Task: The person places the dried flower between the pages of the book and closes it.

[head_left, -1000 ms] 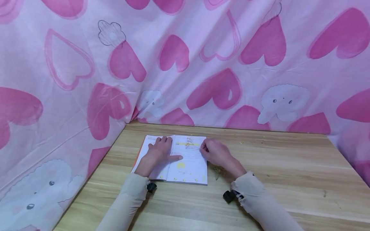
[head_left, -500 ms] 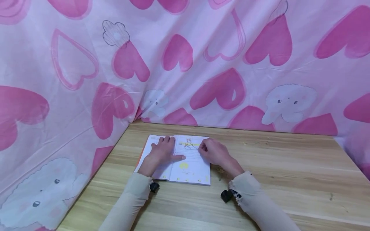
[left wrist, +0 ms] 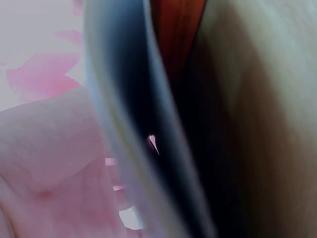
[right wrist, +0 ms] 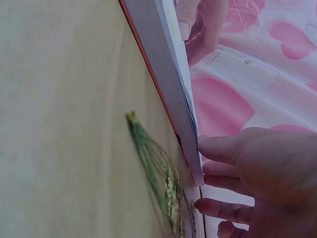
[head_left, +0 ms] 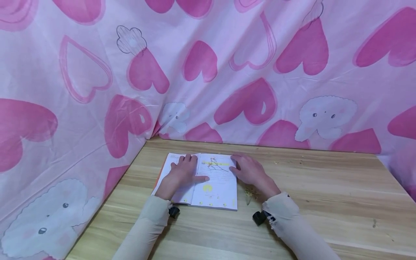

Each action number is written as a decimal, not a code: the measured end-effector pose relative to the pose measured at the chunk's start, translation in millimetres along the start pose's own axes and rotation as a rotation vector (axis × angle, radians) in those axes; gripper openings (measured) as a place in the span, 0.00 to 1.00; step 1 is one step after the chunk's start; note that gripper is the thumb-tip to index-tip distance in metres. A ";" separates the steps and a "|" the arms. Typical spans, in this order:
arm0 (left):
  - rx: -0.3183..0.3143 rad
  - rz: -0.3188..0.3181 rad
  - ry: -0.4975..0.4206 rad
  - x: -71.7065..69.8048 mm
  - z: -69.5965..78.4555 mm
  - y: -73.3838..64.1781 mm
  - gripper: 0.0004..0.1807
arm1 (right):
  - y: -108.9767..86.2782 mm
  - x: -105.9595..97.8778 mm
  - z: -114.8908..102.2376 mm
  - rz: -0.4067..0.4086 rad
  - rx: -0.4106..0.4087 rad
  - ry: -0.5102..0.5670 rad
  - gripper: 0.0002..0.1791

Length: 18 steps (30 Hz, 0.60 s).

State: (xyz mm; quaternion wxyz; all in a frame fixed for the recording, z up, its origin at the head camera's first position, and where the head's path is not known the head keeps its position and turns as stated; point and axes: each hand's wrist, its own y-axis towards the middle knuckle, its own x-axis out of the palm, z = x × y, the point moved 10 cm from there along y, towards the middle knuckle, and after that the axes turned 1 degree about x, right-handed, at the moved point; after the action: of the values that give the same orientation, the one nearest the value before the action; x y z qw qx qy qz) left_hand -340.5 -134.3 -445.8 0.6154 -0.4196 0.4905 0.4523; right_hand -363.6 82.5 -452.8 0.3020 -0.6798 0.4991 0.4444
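An open book point(head_left: 224, 196) lies on the wooden table, with a thin dried sprig point(head_left: 221, 169) flat across the upper right page. My left hand point(head_left: 182, 173) rests on the left page near the spine, thumb stretched onto the right page. At the book's upper right edge is my right hand point(head_left: 251, 171), thumb on the page margin and fingers loosely spread beyond it, gripping nothing. In the right wrist view a bunch of green stems with yellowish heads point(right wrist: 171, 188) lies beside the book. The left wrist view shows slightly parted page edges point(left wrist: 168, 124) up close.
Pink heart-patterned cloth point(head_left: 243, 101) hangs behind and to the left of the table point(head_left: 325, 187). Small yellowish bits are scattered on the wood to the right of the book. A black camera point(head_left: 259, 218) sits on the right wrist.
The right hand has let go of the sprig's stem, opened its fingers and shifted right to the book's edge. The sprig now lies on the page. The left hand stays on the book.
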 end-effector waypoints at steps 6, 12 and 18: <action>-0.006 0.012 -0.006 -2.4 2.1 -1.1 0.50 | -2.4 -0.6 -0.5 0.003 0.004 -0.022 0.32; 0.009 0.046 0.005 -7.8 6.4 -1.4 0.47 | -3.6 -1.2 -1.9 0.006 0.005 -0.039 0.33; 0.060 0.067 -0.025 -12.3 21.1 0.7 0.48 | -3.3 -1.8 -1.0 0.015 -0.002 -0.056 0.32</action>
State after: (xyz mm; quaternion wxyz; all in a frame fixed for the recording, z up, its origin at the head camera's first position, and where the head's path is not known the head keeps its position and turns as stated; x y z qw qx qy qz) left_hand -337.8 -115.6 -430.3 0.6185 -0.3784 0.5099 0.4629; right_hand -360.4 83.4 -450.8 0.3120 -0.6637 0.4952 0.4658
